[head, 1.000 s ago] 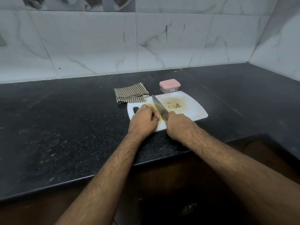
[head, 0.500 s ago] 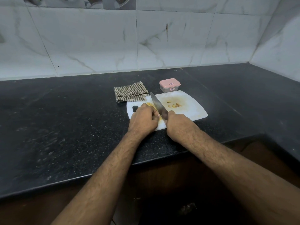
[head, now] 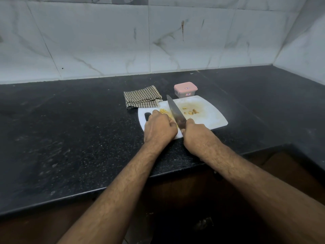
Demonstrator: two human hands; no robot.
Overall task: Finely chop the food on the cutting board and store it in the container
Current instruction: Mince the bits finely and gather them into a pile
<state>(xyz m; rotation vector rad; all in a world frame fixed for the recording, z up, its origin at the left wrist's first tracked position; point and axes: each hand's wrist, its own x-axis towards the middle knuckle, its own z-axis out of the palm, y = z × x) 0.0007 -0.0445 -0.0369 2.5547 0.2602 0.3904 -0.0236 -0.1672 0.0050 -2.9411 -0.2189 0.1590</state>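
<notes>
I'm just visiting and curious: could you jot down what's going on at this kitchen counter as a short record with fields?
Surface: black counter
Cutting board: white, stained
Left hand: holds yellow food on the board
Right hand: grips the knife, blade beside the left fingers
Cut pieces: few, right of the blade
Container: pink lid on, behind the board
Checked cloth: folded, at the board's far left corner

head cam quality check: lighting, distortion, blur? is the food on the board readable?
Head view: dim, cool light, no hard glare; the dark countertop swallows detail. Wide-angle bending curves the wall tiles and counter edge. Centre is fairly sharp: knife and cutting board read clearly, but the yellowish food is small and partly hidden by the left hand. The right hand covers the knife handle.
</notes>
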